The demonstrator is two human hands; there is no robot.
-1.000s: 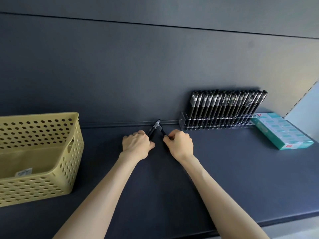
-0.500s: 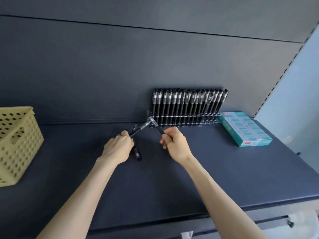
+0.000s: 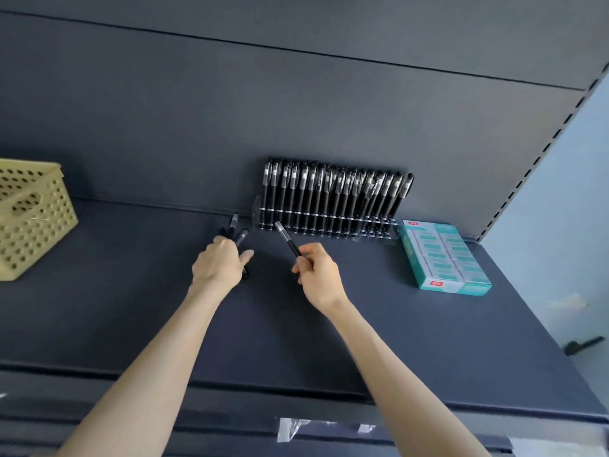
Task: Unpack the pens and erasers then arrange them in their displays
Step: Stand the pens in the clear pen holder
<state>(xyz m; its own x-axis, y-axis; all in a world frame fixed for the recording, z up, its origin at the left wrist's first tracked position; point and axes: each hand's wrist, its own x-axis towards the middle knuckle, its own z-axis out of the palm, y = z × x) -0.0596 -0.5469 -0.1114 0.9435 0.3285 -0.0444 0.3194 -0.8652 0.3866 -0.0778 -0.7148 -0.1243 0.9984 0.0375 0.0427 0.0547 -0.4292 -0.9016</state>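
Left hand (image 3: 220, 262) gripping several black plastic pens (image 3: 241, 237), right hand (image 3: 319, 277) pinching one slim black pen (image 3: 289, 242), I see matte navy shelf (image 3: 379, 341), pale-blue wall (image 3: 566, 206).

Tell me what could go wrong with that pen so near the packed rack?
The single pen pinched by the right hand could knock the crowded rack, where pens at the right end lean. The left hand grips several spare pens, fanned apart; one might slip onto the shelf.

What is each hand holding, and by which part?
The right hand pinches one pen near its lower end. The left hand grips a few pens around their middle, with their ends sticking out.
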